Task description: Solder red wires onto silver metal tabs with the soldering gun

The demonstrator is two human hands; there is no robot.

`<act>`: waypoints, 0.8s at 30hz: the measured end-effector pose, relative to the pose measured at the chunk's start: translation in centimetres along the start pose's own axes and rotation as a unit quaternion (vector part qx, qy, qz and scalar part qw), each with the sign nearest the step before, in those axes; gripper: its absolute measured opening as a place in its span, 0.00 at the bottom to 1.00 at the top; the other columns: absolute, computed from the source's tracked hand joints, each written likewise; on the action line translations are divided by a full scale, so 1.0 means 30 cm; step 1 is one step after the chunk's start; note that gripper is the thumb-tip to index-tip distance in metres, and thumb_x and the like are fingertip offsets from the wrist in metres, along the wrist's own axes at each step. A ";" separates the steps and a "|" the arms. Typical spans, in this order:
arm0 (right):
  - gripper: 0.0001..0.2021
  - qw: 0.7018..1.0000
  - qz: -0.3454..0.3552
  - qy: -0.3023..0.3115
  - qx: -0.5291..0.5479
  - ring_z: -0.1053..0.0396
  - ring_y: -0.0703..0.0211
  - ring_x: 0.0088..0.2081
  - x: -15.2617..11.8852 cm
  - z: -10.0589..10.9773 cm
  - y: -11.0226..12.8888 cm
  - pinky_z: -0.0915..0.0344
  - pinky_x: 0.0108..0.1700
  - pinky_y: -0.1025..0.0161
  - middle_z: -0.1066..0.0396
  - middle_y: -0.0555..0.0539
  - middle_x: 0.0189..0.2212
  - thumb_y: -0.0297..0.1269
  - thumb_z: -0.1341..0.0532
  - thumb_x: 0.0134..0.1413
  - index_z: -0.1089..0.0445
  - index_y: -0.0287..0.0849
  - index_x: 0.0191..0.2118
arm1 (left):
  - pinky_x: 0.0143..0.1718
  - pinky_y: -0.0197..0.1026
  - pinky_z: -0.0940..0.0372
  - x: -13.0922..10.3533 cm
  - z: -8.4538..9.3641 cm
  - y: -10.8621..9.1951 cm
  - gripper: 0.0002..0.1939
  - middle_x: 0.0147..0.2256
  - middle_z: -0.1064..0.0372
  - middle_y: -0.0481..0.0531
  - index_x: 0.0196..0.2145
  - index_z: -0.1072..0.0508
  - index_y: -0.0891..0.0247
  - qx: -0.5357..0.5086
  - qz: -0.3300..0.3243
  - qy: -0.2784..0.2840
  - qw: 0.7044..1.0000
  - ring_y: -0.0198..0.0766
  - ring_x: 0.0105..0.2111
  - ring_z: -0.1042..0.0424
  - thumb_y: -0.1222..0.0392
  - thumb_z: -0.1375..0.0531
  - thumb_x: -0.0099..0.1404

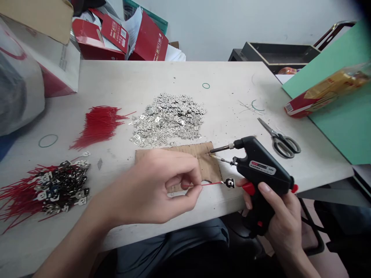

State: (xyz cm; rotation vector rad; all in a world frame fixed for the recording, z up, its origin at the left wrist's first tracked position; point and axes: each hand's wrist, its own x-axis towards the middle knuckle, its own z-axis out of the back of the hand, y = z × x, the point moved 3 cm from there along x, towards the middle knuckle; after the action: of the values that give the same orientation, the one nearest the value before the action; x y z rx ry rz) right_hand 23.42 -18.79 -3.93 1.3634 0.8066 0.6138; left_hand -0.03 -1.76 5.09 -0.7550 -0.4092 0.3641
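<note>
My left hand (156,189) has its fingers pinched on a red wire (213,183), whose metal tab (230,183) sticks out above the surface (226,77), just beside the soldering gun (257,170) my right hand (282,216) is wrapped around. The wire looks light and bendy, so I'd hold it close to the stiff little tab. Behind, a red carton (152,38) stands open, apparently with white paper; the black tray (278,64) shows a dark inside.
</note>
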 end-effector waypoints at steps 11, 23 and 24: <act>0.14 1.000 -0.003 0.001 0.001 0.31 0.57 0.23 -0.007 0.013 -0.011 0.31 0.23 0.59 0.22 0.45 0.32 0.48 0.30 0.69 0.16 0.43 0.47 | 0.31 0.37 0.37 -0.002 0.000 0.003 0.09 0.26 0.30 0.41 0.32 0.27 0.59 -0.001 0.001 -0.001 1.000 0.29 0.26 0.35 0.69 0.35 0.69; 0.16 1.000 -0.005 0.003 -0.007 0.29 0.53 0.24 -0.004 0.012 -0.018 0.38 0.19 0.61 0.31 0.48 0.22 0.49 0.32 0.70 0.15 0.42 0.48 | 0.30 0.38 0.37 -0.001 -0.001 0.002 0.09 0.26 0.30 0.41 0.32 0.26 0.59 -0.003 0.005 0.003 1.000 0.30 0.26 0.35 0.69 0.36 0.69; 0.16 1.000 -0.003 0.004 -0.009 0.29 0.53 0.24 -0.004 0.012 -0.017 0.38 0.19 0.61 0.31 0.48 0.22 0.49 0.32 0.70 0.15 0.42 0.49 | 0.30 0.38 0.37 -0.001 -0.001 0.002 0.09 0.26 0.30 0.42 0.32 0.26 0.59 -0.004 0.004 0.003 1.000 0.30 0.26 0.35 0.69 0.36 0.69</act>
State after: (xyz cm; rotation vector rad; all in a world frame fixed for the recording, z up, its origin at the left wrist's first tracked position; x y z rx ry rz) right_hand 23.61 -19.17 -4.40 1.3428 0.8106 0.6202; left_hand -0.06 -1.76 5.03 -0.7655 -0.4028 0.3683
